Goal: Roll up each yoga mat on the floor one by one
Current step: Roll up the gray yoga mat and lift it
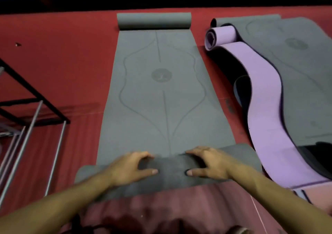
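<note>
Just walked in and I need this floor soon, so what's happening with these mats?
A person is rolling up the grey mat from its near end. The left hand and right hand both grip the roll just started there, fingers curled over it. Most of the mat lies flat on the red floor, and its far end curls up too. To the right, a purple mat lies loose and wavy beside another grey mat, both not yet rolled.

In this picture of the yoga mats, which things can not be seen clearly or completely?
Head view only:
- Gray mat: how tightly its near roll is wound, covered by the left hand and right hand.
- Purple mat: its near end, cut off by the right edge.
- Second gray mat: partly under the purple mat, partly out of frame.
- Metal rack: cut off by the left edge.
</note>
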Action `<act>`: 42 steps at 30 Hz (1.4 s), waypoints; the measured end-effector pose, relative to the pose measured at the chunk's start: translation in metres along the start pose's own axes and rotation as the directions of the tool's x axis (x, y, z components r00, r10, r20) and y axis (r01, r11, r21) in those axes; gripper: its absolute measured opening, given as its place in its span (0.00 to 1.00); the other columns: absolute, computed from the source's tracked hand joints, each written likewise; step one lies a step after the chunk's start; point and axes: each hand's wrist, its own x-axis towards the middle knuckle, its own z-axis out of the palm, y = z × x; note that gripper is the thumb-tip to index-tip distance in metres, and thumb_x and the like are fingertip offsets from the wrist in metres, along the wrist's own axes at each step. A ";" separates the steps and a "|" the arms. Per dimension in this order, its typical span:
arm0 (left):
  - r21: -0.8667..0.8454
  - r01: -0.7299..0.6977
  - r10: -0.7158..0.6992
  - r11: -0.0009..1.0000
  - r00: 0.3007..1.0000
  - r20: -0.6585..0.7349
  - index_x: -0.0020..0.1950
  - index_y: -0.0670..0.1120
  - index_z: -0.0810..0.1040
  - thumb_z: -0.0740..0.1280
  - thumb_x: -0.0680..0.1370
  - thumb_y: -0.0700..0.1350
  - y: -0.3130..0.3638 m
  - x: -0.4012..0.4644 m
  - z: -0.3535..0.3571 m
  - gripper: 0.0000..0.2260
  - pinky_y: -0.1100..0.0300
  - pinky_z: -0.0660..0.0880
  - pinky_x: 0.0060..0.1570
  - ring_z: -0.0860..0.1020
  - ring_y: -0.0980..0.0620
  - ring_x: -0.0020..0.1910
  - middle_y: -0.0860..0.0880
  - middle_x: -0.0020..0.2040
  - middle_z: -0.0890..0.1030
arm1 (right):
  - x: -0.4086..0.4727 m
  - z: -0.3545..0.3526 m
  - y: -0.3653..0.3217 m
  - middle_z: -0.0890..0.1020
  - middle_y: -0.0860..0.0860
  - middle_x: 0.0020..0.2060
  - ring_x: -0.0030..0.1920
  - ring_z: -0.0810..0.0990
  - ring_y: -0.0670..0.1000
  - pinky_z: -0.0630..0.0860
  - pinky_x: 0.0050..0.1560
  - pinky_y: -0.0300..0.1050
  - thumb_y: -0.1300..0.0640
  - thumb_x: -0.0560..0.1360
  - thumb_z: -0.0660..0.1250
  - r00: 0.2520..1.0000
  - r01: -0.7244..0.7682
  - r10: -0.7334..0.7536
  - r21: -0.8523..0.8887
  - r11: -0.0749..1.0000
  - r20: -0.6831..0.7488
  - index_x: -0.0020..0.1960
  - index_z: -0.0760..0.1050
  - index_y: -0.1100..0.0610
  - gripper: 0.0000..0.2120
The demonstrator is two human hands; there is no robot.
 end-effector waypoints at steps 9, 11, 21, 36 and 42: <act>0.179 -0.085 0.107 0.980 0.987 -0.120 0.67 0.65 0.75 0.62 0.69 0.81 -0.023 -0.036 0.070 0.33 0.57 0.76 0.59 0.77 0.61 0.61 0.65 0.60 0.79 | -0.052 0.099 0.022 0.77 0.43 0.64 0.59 0.76 0.52 0.75 0.58 0.54 0.22 0.77 0.56 0.964 0.056 -0.106 -0.206 0.977 -0.243 0.76 0.71 0.44 0.37; 0.179 -0.106 0.132 0.978 0.981 -0.142 0.66 0.64 0.72 0.64 0.70 0.78 -0.022 -0.049 0.090 0.30 0.59 0.77 0.52 0.77 0.61 0.58 0.64 0.58 0.77 | -0.065 0.113 0.023 0.75 0.43 0.66 0.62 0.76 0.51 0.73 0.64 0.53 0.28 0.82 0.54 0.963 0.072 -0.112 -0.164 0.984 -0.246 0.77 0.70 0.44 0.31; 0.116 -0.054 0.072 0.992 0.985 -0.155 0.69 0.67 0.75 0.57 0.77 0.77 -0.036 -0.076 0.137 0.26 0.61 0.75 0.54 0.75 0.61 0.59 0.65 0.59 0.76 | -0.077 0.160 0.023 0.79 0.40 0.57 0.56 0.79 0.49 0.73 0.56 0.50 0.27 0.80 0.57 0.957 -0.022 0.013 -0.027 0.999 -0.289 0.66 0.74 0.41 0.24; 0.255 -0.038 0.105 0.966 0.962 -0.254 0.70 0.66 0.78 0.58 0.81 0.70 -0.043 -0.098 0.155 0.22 0.53 0.73 0.51 0.77 0.54 0.52 0.60 0.54 0.76 | -0.108 0.183 0.028 0.76 0.44 0.55 0.58 0.74 0.56 0.71 0.64 0.56 0.31 0.81 0.54 0.924 -0.209 0.159 -0.112 0.971 -0.348 0.67 0.77 0.46 0.26; 0.058 0.127 -0.108 0.990 0.959 -0.262 0.65 0.67 0.81 0.53 0.76 0.77 -0.037 -0.100 0.164 0.27 0.55 0.73 0.51 0.76 0.58 0.56 0.65 0.54 0.80 | -0.115 0.195 0.014 0.77 0.50 0.56 0.58 0.74 0.60 0.64 0.75 0.62 0.35 0.81 0.57 0.881 -0.321 0.249 -0.122 0.939 -0.403 0.69 0.75 0.46 0.24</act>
